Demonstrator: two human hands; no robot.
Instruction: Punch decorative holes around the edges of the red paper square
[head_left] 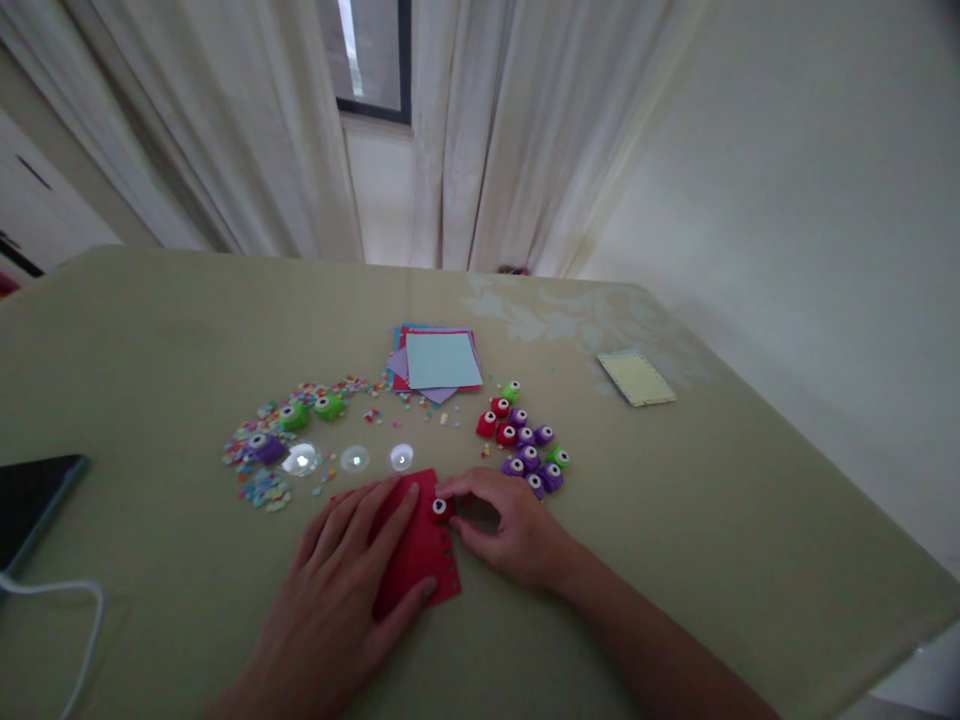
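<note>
My left hand [341,580] lies flat with fingers spread on a red sheet of paper [420,550], pinning it to the table. A row of small holes runs along the sheet's right edge. My right hand [499,525] is closed around a small red paper punch [440,508] set on that edge of the sheet. Just beyond my right hand stands a cluster of several red, purple and green punches [525,445].
A stack of coloured paper squares [439,362] lies farther back, with a yellow sheet [636,378] at the right. Confetti bits, two green punches [311,410] and a purple punch [266,447] sit left of centre. A dark tablet [34,500] with a white cable lies at the left edge.
</note>
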